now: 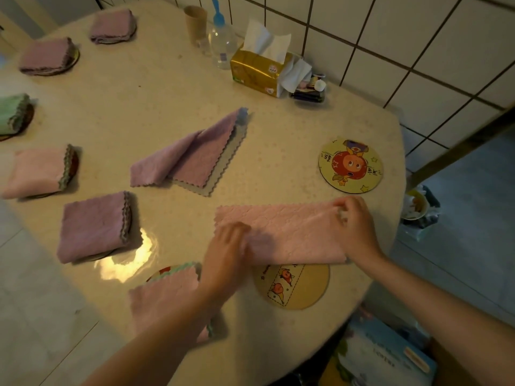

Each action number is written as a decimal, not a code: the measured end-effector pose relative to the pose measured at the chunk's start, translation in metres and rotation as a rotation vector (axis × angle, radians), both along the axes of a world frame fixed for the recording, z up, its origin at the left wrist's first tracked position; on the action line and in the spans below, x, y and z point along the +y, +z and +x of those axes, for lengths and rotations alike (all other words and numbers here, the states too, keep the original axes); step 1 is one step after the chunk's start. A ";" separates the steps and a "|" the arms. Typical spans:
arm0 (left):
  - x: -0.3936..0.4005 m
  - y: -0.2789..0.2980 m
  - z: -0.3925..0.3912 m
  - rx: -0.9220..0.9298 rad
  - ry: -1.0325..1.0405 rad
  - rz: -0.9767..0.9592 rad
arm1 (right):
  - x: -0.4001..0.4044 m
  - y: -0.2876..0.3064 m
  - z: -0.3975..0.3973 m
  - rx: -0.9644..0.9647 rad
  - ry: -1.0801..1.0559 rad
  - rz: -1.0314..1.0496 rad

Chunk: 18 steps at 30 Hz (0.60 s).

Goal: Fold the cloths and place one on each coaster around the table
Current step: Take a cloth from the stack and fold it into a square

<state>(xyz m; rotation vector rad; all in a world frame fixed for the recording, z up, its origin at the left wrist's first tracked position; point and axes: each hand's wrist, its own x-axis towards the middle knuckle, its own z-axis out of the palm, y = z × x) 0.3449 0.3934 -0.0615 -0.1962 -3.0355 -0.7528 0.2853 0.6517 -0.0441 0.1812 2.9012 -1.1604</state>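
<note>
Head view. The counter (172, 87), pale and speckled with a rounded edge, is filling most of the frame, with a tiled wall (418, 37) running behind it at upper right.

A pink cloth (289, 232) is lying in a long folded strip at lower centre-right, its near edge overlapping the top of a round coaster (295, 291). The left hand (225, 257) is pressing on the strip's left end; motion blur, so I cannot tell whether its fingers are spread or together. The right hand (354, 224) is gripping the strip's right end, its fingers (341, 207) curled and pinching the upper right corner.

A lilac cloth (192, 154) is sitting loosely half-folded in the centre of the frame, on no coaster. A bare cartoon coaster (350, 165) is lying at centre right, just above the right hand.

Folded cloths are resting on coasters along the left side: two lilac at upper left (113, 25) (46, 55), a green one (12, 112) at the left edge, a pink one (36, 171) below it, a lilac one (93, 225) lower still, and a pink one (167, 296) at bottom centre, partly under the left forearm.

A gold tissue pack (257, 69) is standing at top centre, next to a clear bottle (221, 43) with a blue cap and a brown cup (195, 22).
</note>
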 end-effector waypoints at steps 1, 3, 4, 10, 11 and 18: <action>0.008 -0.004 0.011 -0.053 -0.165 -0.010 | -0.003 0.001 0.015 0.040 0.185 0.066; 0.019 -0.014 0.030 -0.155 -0.396 -0.083 | -0.007 -0.005 0.046 0.102 0.575 0.288; 0.023 -0.020 0.036 -0.182 -0.446 -0.126 | -0.007 -0.011 0.059 0.129 0.729 0.399; 0.012 -0.024 0.042 -0.228 -0.453 -0.251 | 0.015 -0.027 0.080 0.177 0.899 0.649; 0.007 -0.025 0.042 -0.227 -0.448 -0.261 | 0.021 -0.026 0.080 0.181 0.905 0.679; -0.036 -0.018 0.030 -0.159 -0.356 -0.400 | 0.036 -0.026 0.069 0.103 0.905 0.717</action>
